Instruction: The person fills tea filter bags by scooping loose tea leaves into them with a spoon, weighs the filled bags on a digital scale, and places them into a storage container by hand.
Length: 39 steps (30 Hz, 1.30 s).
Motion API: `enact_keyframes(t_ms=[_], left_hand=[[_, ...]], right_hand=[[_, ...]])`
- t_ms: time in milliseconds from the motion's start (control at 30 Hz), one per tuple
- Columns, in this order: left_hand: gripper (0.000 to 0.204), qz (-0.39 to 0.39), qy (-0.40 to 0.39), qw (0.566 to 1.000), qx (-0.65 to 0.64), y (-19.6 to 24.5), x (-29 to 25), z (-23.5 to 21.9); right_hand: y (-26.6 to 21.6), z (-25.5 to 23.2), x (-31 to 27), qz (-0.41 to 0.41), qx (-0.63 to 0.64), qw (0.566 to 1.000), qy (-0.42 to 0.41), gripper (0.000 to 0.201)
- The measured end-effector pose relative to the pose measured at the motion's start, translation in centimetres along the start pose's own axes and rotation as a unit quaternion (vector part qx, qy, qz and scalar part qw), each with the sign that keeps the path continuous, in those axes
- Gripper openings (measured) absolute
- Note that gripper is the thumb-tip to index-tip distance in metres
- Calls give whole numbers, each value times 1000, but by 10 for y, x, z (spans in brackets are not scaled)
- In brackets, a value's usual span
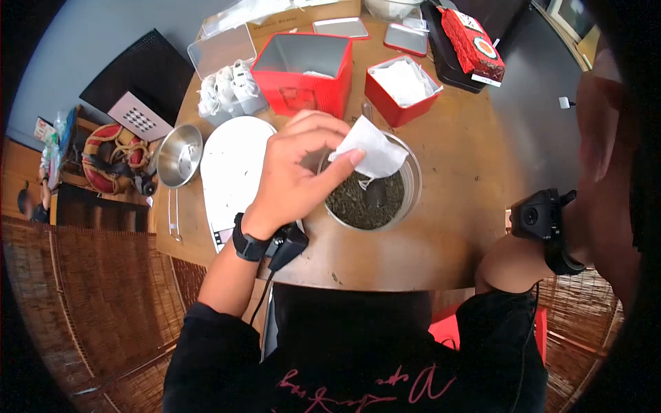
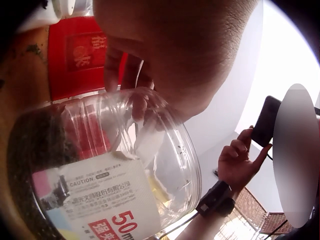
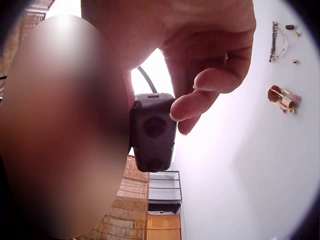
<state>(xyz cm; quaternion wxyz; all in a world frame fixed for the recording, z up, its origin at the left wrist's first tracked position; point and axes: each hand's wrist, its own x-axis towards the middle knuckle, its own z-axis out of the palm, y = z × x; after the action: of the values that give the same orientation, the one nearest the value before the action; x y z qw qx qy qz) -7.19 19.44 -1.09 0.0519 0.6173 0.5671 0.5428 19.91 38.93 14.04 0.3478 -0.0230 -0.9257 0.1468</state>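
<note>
In the head view my left hand [image 1: 296,168] pinches a small white pouch [image 1: 372,146] between thumb and fingers, above a clear round tub [image 1: 415,182]. Dark dried leaves [image 1: 350,206] lie in the tub, with a dark scoop [image 1: 376,194] among them. The left wrist view shows the left hand [image 2: 175,55] behind the labelled tub [image 2: 115,195]. My right hand [image 3: 215,60] is raised beside the head and grips a black camera [image 3: 152,130] with its fingertips; the left wrist view also shows this hand [image 2: 237,162] on the camera [image 2: 266,120].
Left of the tub are a white scale [image 1: 234,165], a steel bowl [image 1: 180,157] and a plastic box of white pouches [image 1: 231,89]. Behind it stand a large red tin [image 1: 299,86] and a smaller red tin of white sheets [image 1: 406,110]. A red packet [image 1: 471,45] lies back right.
</note>
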Motion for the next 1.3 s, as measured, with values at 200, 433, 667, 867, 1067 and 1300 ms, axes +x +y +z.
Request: enact_keyframes(t_ms=[200, 433, 667, 867, 1067, 1300], left_hand=[[10, -6, 6, 1000, -8, 3, 0, 2], [10, 0, 3, 1000, -1, 2, -1, -1], [9, -17, 8, 1000, -13, 5, -1, -1], [9, -26, 15, 998, -60, 1, -3, -4], [15, -49, 57, 990, -123, -2, -5, -4], [23, -68, 95, 982, -149, -2, -4, -6]], right_hand=[[-21, 4, 10, -20, -125, 992, 20, 55], [-24, -3, 14, -36, -258, 965, 33, 56], [8, -44, -16, -53, -381, 922, 42, 58], [-13, -1, 23, -58, -191, 979, 49, 36], [-32, 45, 54, -30, 56, 985, -158, 54], [-18, 86, 54, -5, 113, 970, -214, 36]])
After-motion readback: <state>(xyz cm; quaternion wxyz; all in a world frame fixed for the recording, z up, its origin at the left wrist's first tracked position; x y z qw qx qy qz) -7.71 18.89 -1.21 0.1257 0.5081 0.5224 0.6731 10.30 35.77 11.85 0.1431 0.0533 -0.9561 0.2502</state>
